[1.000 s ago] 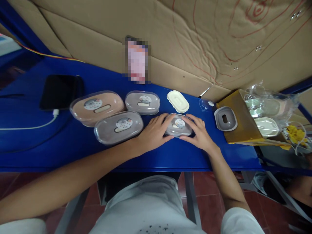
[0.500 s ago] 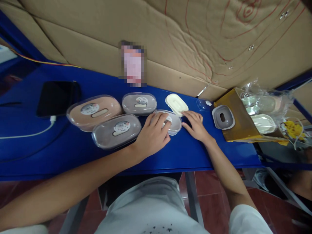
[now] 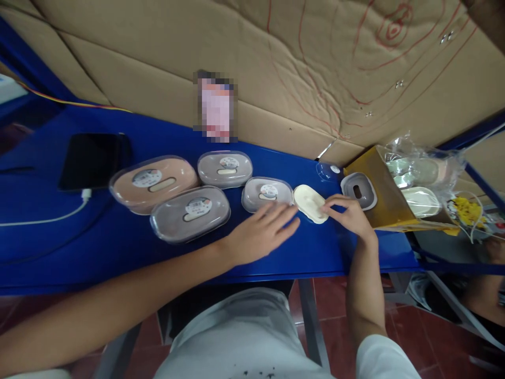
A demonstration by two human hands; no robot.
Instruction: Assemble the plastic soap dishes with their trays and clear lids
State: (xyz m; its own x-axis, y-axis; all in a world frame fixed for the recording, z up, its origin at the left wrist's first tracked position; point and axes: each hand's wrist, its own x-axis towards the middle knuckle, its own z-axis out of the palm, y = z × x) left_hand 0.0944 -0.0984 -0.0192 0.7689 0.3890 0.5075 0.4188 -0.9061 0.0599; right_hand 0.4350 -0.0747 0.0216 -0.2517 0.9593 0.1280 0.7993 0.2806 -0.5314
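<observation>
My right hand (image 3: 349, 215) pinches the right edge of a small cream oval tray (image 3: 310, 204) between thumb and finger. The tray lies on the blue table beside a grey lidded container (image 3: 252, 198) with a clear cover and a round label. Just in front of that container my left hand (image 3: 266, 231) hovers open, fingers stretched out and holding nothing. More clear-lidded oval containers stand to the left: a small grey one (image 3: 211, 171), a larger grey one (image 3: 169, 221) and a pinkish one (image 3: 130, 187).
An open cardboard box (image 3: 371, 168) at the right holds plastic-wrapped pieces. A grey square dish (image 3: 357, 192) leans on its side, near a clear lid (image 3: 324, 171). At the left lies a black device (image 3: 90, 160) with a white cable. Cardboard (image 3: 158, 63) walls the back.
My left hand has come off the grey container and moved toward me. My right hand has shifted right, and the cream tray has moved right and nearer with it.
</observation>
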